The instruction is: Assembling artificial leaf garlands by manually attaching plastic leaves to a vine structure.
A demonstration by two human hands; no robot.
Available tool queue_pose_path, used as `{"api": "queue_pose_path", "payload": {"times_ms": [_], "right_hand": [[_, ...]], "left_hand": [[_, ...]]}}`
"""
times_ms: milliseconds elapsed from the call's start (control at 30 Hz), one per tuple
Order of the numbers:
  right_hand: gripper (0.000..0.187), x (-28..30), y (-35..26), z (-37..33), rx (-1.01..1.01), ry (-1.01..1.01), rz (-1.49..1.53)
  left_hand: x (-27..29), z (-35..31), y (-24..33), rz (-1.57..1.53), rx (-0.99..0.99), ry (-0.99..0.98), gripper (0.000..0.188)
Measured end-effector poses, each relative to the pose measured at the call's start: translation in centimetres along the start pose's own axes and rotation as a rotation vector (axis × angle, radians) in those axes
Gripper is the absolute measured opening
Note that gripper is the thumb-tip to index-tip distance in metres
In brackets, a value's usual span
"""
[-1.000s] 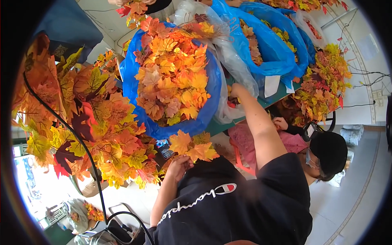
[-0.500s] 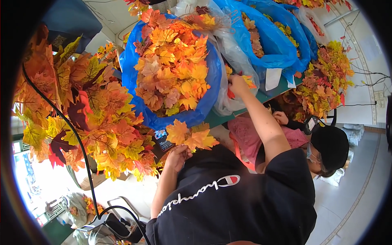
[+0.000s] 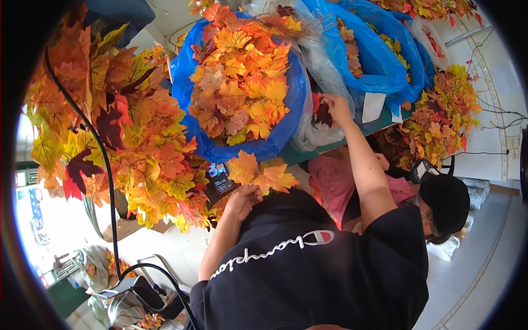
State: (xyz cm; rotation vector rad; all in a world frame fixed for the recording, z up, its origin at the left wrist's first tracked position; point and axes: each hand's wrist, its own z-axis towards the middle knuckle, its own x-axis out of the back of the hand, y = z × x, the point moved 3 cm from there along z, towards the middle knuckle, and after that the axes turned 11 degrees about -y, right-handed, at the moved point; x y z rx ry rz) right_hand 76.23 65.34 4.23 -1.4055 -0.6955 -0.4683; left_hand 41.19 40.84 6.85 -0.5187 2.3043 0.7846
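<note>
In front of my chest, my left hand (image 3: 243, 201) is closed on a sprig of orange artificial maple leaves (image 3: 264, 175), which fans out above the fingers. My right arm stretches forward to a clear plastic bag (image 3: 306, 142), where my right hand (image 3: 336, 109) pinches at dark red artificial leaves (image 3: 322, 114). A bright red piece shows beside those fingertips. Between the hands and farther off, a blue plastic bag (image 3: 184, 82) brims with orange and yellow artificial leaves (image 3: 242, 82).
Leafy branches (image 3: 132, 137) crowd the left side, crossed by a black cable (image 3: 104, 151). More blue bags (image 3: 374, 82) of leaves stand at the far right on a green table (image 3: 360, 129). Another person wearing a black cap (image 3: 444, 203) sits close on the right. A phone (image 3: 221, 180) lies near my left hand.
My right hand has shifted within the clear bag; dark red leaves now show at its fingers where orange and red ones did. My left hand keeps the orange sprig. The view has swung slightly.
</note>
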Motion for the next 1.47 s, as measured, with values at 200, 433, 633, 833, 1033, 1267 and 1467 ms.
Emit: {"api": "queue_pose_path", "payload": {"times_ms": [200, 433, 633, 833, 1033, 1267, 1467], "right_hand": [[0.014, 0.0, -0.7, -0.4, 0.052, 0.067, -0.204], [0.017, 0.1, -1.5, 0.6, -0.122, 0.205, 0.34], [0.016, 2.1, -3.8, 1.9, 0.01, 0.205, 0.462], [0.008, 4.9, -11.4, 0.5, 0.249, 0.352, 0.436], [0.005, 3.6, -6.6, 2.8, 0.205, 0.285, 0.614], [0.01, 2.8, -9.9, -0.2, 0.129, -0.03, 0.776], [0.015, -2.4, -20.6, -10.0, -0.015, -1.087, 0.493]], "left_hand": [[-0.3, 0.6, -0.2, 0.037, -0.007, -0.037, 0.01], [-0.4, 0.4, -0.1, 0.002, -0.056, -0.042, 0.007], [-0.6, 0.2, 0.1, -0.043, -0.029, -0.05, 0.009], [-0.2, 0.4, -0.2, -0.028, -0.014, -0.145, 0.018], [-0.4, 0.3, -0.3, -0.094, 0.066, -0.142, 0.015], [0.6, 0.3, -0.7, -0.168, -0.004, -0.127, 0.013], [0.8, 0.6, -0.5, -0.191, -0.078, -0.04, 0.013]]}}
